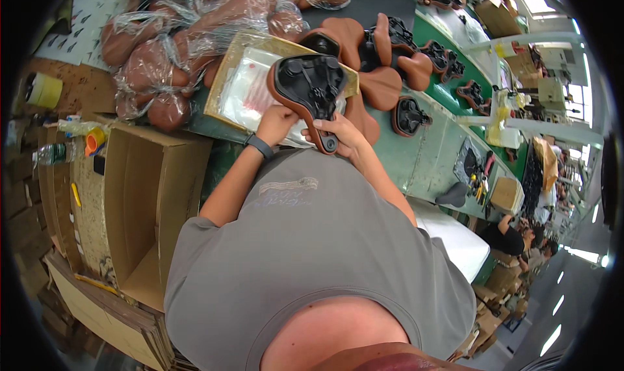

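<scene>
Head view: both hands are holding one brown bicycle saddle [307, 88] turned underside up, black base and rails facing the camera. The left hand [276, 123] is gripping the saddle's left edge near the wide end, fingers curled under it, dark wristband [260, 146] sitting on the wrist. The right hand [341, 134] is wrapping around the narrow nose end, thumb lying across the top, fingers closing on the black nose tip. Saddle is sitting between the two hands, tilted, just above a flat tray [235, 69] with clear plastic bags [250, 88] lying under the hands. Beyond the right hand, more brown saddles [383, 78] are lying in a bunch on the green bench [422, 156], some upside down. Beyond the left hand, bagged saddles [175, 39] in clear film are piling up. Left of the left forearm an open cardboard box [146, 202] is standing. Person's grey shirt is filling the lower frame. Other workers are sitting well off to the right.
</scene>
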`<state>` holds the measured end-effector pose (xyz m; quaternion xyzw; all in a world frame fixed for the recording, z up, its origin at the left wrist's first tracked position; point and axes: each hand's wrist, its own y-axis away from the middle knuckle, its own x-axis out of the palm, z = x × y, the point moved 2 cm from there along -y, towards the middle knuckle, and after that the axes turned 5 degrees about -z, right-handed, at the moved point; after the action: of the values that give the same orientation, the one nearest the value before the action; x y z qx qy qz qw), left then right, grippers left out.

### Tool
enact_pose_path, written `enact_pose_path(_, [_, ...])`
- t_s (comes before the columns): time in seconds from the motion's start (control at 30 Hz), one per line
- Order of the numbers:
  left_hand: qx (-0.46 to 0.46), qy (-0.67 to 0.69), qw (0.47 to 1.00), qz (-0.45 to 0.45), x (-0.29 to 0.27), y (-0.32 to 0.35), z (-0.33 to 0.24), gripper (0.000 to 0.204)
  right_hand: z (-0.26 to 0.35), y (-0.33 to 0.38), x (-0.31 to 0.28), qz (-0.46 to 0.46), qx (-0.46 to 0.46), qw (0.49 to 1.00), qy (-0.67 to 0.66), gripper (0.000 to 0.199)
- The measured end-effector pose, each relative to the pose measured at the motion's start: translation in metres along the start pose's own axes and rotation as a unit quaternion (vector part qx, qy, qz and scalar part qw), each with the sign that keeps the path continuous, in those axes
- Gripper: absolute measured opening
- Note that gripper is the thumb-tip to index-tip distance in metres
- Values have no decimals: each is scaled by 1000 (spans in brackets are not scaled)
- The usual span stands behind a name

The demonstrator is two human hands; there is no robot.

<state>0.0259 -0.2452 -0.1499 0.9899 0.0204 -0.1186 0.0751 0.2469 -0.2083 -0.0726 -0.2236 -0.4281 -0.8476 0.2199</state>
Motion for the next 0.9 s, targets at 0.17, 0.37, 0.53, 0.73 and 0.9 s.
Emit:
enact_pose_path(0.17, [-193, 545, 811, -90, -59, 37, -21, 18, 18, -16, 7, -38, -58, 997, 18, 45])
enact_pose_path(0.37, [-173, 572, 785, -161, -139, 40, -59, 17, 27, 35, -11, 139, -133, 981, -15, 72])
enact_pose_path(0.53, [-21, 297, 944, -145, -89, -15, -141, 12, 41, 45, 16, -93, -269, 839, 465, 101])
enact_pose_path(0.73, [108, 123, 921, 353, -33, -9, -160, 27, 43, -6, -30, -188, -160, 962, 113, 111])
enact_pose_path(0.9, [-105, 280, 954, 10, -18, -54, -125, 77, 93, 8, 39, -5, -325, 911, 253, 100])
